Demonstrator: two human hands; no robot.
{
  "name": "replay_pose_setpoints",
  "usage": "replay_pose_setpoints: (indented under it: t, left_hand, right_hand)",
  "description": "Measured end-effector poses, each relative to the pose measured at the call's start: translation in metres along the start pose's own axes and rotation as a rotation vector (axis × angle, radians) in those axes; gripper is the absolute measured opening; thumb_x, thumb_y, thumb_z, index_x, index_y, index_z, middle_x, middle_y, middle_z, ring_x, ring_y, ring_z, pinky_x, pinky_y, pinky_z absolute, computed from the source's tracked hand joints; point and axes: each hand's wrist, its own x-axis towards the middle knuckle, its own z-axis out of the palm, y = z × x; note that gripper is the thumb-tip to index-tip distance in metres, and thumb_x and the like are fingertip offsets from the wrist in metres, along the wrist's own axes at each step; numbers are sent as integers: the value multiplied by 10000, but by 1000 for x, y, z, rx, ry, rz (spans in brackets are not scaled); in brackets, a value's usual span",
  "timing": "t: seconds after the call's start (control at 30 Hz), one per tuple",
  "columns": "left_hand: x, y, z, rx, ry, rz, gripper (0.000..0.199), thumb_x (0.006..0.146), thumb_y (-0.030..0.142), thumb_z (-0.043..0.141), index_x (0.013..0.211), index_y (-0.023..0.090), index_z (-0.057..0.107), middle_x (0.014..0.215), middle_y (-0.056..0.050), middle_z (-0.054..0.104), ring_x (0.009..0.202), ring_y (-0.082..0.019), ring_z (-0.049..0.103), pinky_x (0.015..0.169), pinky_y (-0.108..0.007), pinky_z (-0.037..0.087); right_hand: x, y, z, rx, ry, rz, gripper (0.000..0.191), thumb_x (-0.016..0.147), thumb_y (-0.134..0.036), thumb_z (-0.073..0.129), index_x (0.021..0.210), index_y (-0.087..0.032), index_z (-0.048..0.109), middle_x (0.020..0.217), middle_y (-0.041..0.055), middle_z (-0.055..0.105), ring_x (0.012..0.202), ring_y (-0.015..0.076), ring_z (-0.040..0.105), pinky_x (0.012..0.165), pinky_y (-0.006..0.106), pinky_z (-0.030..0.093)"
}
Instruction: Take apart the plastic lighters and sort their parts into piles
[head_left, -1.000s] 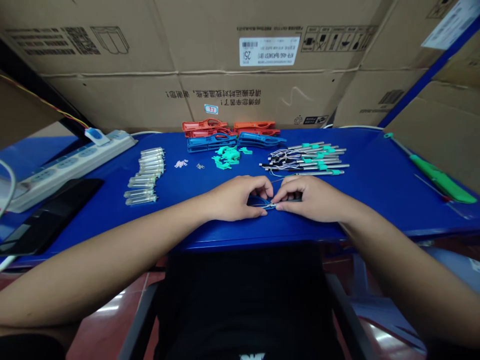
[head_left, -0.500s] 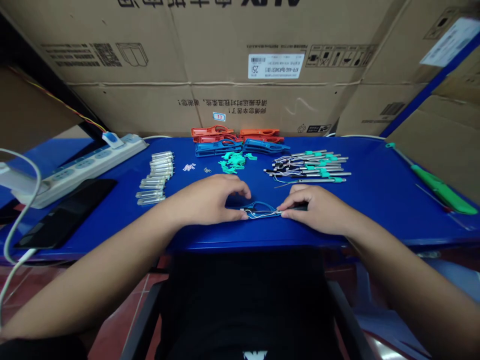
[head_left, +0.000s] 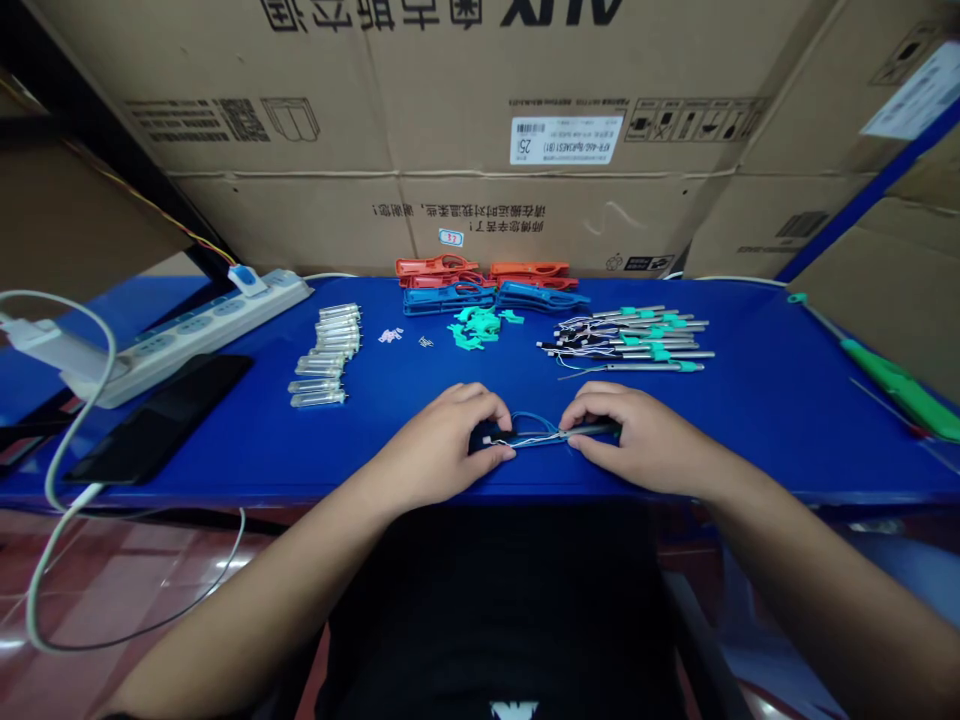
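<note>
Between my hands, near the table's front edge, lies a blue plastic shell with white wires and a dark part in it. My left hand pinches its left end, thumb and fingertips at the wires. My right hand grips its right end, with a metal rod and a dark piece partly hidden under the fingers. Beyond my right hand lies a pile of metal rods with green clips, black parts and white wires. Small green parts are heaped behind the blue shell.
Blue shells and orange shells line the back by a cardboard box. Clear tubes, small pink pieces, a phone and a power strip are left. A green-handled tool lies right.
The view has shifted, so the scene sits slightly lower and further right. My left thumb and fingers have closed on the left end of the blue shell. My right hand keeps its grip.
</note>
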Motion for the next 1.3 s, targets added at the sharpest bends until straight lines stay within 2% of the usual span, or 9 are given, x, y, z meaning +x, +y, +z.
replay_pose_setpoints:
  t: [0.3,0.5,0.73,0.97,1.17,1.3]
  left_hand:
    - [1,3,0,37,-22,28,102,907,256,626,986,221,573,1016,-22,589,990,-209,539,916,-387,432]
    - [2,5,4,94,-9,8,207,889,338,668,1052,226,609,1070,-30,607,988,-222,537,925,-411,436]
    - [2,11,4,102,-20,-18,100,904,261,625,996,223,638,1060,-36,607,993,-223,540,909,-406,458]
    - [3,13,2,89,-33,-37,84,903,249,619,974,208,635,1049,-50,602,1012,-234,535,922,-419,467]
    - [1,12,4,41,12,-3,80,890,234,625,961,205,648,1053,-49,621,990,-219,562,909,-397,473]
    - [1,11,4,17,56,-35,86,901,225,590,935,193,662,988,-51,643,936,-213,584,866,-384,482]
  right_hand:
    - [6,-4,9,20,11,-58,97,880,-236,631,924,-247,718,940,24,664,907,176,619,825,326,466]
    - [5,-3,10,9,-6,-34,101,897,-235,625,932,-271,712,967,11,657,933,173,613,850,331,442]
    - [9,-6,8,2,-66,17,106,878,-193,638,923,-276,687,973,-3,654,962,177,598,874,343,413]
    - [12,-6,5,33,-103,-14,112,892,-169,599,885,-261,662,948,-7,647,946,168,596,854,327,408]
    - [10,-5,6,4,-64,-18,85,886,-211,611,904,-269,671,947,-4,650,943,173,595,869,342,410]
    - [7,-8,9,-58,-43,-29,75,904,-247,604,948,-273,658,987,5,662,980,193,590,911,385,402]
